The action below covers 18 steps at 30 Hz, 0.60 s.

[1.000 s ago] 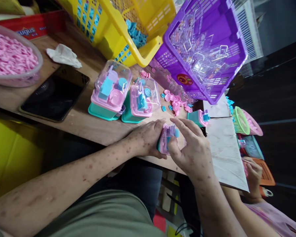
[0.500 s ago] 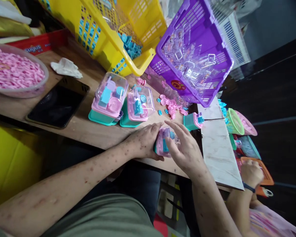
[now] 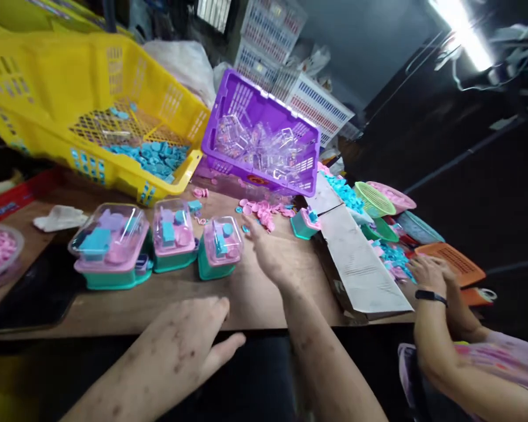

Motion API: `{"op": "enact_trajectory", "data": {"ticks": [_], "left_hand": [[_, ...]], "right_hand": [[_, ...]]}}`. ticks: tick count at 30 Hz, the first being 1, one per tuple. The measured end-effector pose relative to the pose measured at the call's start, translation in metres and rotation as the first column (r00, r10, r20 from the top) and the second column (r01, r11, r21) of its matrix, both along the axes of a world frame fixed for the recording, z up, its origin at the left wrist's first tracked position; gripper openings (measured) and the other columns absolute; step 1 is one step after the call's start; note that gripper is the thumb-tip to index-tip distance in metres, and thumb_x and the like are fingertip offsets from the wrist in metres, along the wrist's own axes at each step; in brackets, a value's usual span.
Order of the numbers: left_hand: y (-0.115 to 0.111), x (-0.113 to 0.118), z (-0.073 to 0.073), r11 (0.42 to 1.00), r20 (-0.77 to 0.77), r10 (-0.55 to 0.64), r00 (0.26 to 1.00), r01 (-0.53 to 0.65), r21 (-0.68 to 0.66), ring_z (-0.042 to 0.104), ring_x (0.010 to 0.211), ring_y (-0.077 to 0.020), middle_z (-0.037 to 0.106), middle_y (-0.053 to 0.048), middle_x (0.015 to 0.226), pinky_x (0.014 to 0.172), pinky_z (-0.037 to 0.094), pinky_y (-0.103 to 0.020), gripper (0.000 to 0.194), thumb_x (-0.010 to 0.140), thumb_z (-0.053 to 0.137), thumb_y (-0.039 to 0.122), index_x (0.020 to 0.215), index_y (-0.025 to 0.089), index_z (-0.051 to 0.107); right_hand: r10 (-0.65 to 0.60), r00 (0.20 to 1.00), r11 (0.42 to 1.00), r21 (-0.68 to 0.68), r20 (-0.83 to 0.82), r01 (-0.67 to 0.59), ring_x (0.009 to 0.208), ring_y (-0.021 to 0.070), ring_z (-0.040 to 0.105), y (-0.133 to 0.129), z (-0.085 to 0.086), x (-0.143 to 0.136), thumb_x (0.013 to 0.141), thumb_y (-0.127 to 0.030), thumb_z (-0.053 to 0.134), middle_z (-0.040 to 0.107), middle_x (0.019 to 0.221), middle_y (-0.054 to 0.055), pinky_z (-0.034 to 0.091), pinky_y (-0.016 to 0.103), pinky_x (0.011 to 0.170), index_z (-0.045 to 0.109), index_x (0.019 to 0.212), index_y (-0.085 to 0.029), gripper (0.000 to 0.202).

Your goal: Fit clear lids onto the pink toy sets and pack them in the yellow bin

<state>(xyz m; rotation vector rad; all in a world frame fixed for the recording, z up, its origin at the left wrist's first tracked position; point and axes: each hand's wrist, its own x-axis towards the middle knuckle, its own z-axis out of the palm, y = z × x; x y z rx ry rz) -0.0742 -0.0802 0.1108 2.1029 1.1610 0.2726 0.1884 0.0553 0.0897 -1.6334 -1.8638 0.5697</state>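
Three small toy boxes stand in a row on the table, each with a teal base, a pink tray of little pieces and a clear lid: a left box [image 3: 112, 246], a middle box [image 3: 175, 234] and a right box [image 3: 220, 249]. My right hand [image 3: 270, 258] is stretched out just right of the right box, fingers extended and holding nothing. Near the table's front edge is my left hand [image 3: 189, 331], its thumb apart from the fingers and nothing seen in it. Pink and blue loose pieces [image 3: 264, 211] lie beyond my right hand.
Behind stand a yellow basket [image 3: 158, 102] with blue parts and a purple basket [image 3: 264, 97] with clear lids. A lidless teal box [image 3: 305, 224] sits beside a cardboard flap [image 3: 356, 258]. A phone [image 3: 35, 287] lies left. A co-worker's hands [image 3: 429, 275] work at right.
My hands have come away from the lidded box they were around, which now stands beside the other two. My left hand has drawn back to the left. The view has tilted upward.
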Motion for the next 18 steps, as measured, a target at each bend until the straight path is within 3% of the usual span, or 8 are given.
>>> {"op": "enact_trajectory", "data": {"ticks": [4,6,8,10,12,14,15,18], "left_hand": [[-0.003,0.009,-0.043,0.986,0.118,-0.118,0.986,0.13,-0.1,0.078,0.093,-0.0265,0.082,-0.002,0.104,0.084,0.06,-0.033,0.028,0.091,0.077,0.05,0.111,0.031,0.079],[0.002,0.028,-0.061,0.963,0.106,-0.188,0.976,0.204,-0.174,0.077,0.083,-0.0252,0.08,0.0,0.089,0.078,0.061,-0.031,0.021,0.086,0.081,0.043,0.102,0.03,0.081],[0.012,0.047,-0.075,0.949,0.084,-0.23,0.97,0.242,-0.199,0.08,0.082,-0.0268,0.081,-0.001,0.084,0.08,0.064,-0.034,0.012,0.087,0.077,0.035,0.096,0.029,0.082],[0.022,0.064,-0.088,0.937,0.083,-0.255,0.963,0.267,-0.224,0.084,0.095,-0.0313,0.086,-0.004,0.098,0.091,0.067,-0.04,0.023,0.09,0.07,0.03,0.108,0.03,0.086],[0.031,0.079,-0.103,0.946,0.135,-0.206,0.969,0.232,-0.228,0.082,0.12,-0.0359,0.084,-0.01,0.132,0.106,0.066,-0.048,0.048,0.092,0.067,0.026,0.138,0.03,0.08],[0.039,0.095,-0.12,0.979,0.24,-0.076,0.968,0.119,-0.167,0.065,0.151,-0.0398,0.062,-0.015,0.169,0.124,0.057,-0.053,0.081,0.09,0.072,0.024,0.169,0.029,0.056],[0.043,0.103,-0.127,0.992,0.304,-0.01,0.953,0.047,-0.115,0.051,0.163,-0.0421,0.045,-0.017,0.181,0.132,0.049,-0.057,0.099,0.087,0.077,0.025,0.178,0.028,0.04],[0.051,0.127,-0.143,0.995,0.446,0.085,0.891,-0.101,0.013,0.016,0.177,-0.0474,0.013,-0.021,0.191,0.143,0.027,-0.066,0.139,0.073,0.094,0.031,0.185,0.02,0.013]], "right_hand": [[-0.302,0.95,0.924,0.269,0.077,0.272,0.163,0.0448,0.043,0.05,0.041,0.082,0.108,-0.062,0.051,0.065,0.156,0.023,0.025,0.075,0.137,0.066,0.155,-0.022,0.064],[-0.413,0.902,0.872,0.337,0.122,0.354,0.15,0.0461,0.057,0.061,0.05,0.123,0.104,-0.06,0.055,0.072,0.139,0.023,0.039,0.075,0.127,0.07,0.147,-0.023,0.058],[-0.436,0.887,0.86,0.359,0.152,0.361,0.128,0.0429,0.072,0.061,0.048,0.149,0.1,-0.058,0.064,0.077,0.118,0.02,0.054,0.063,0.112,0.077,0.131,-0.025,0.048],[-0.43,0.883,0.864,0.37,0.188,0.342,0.104,0.0388,0.078,0.045,0.038,0.157,0.093,-0.061,0.072,0.077,0.103,0.016,0.061,0.055,0.096,0.081,0.114,-0.026,0.042],[-0.406,0.885,0.878,0.368,0.229,0.308,0.087,0.0361,0.078,0.012,0.026,0.149,0.085,-0.065,0.076,0.078,0.099,0.016,0.065,0.053,0.086,0.082,0.106,-0.025,0.046],[-0.335,0.9,0.911,0.34,0.277,0.235,0.089,0.0351,0.081,-0.033,0.02,0.131,0.082,-0.066,0.079,0.079,0.113,0.016,0.068,0.053,0.085,0.084,0.114,-0.024,0.053],[-0.249,0.911,0.944,0.291,0.328,0.153,0.101,0.0347,0.082,-0.056,0.021,0.121,0.087,-0.064,0.078,0.078,0.128,0.015,0.069,0.051,0.092,0.084,0.124,-0.027,0.053],[0.0,0.946,0.998,0.059,0.324,-0.021,0.107,0.0286,0.084,-0.096,0.046,0.094,0.099,-0.061,0.074,0.079,0.139,0.011,0.072,0.038,0.086,0.08,0.14,-0.034,0.049]]}}
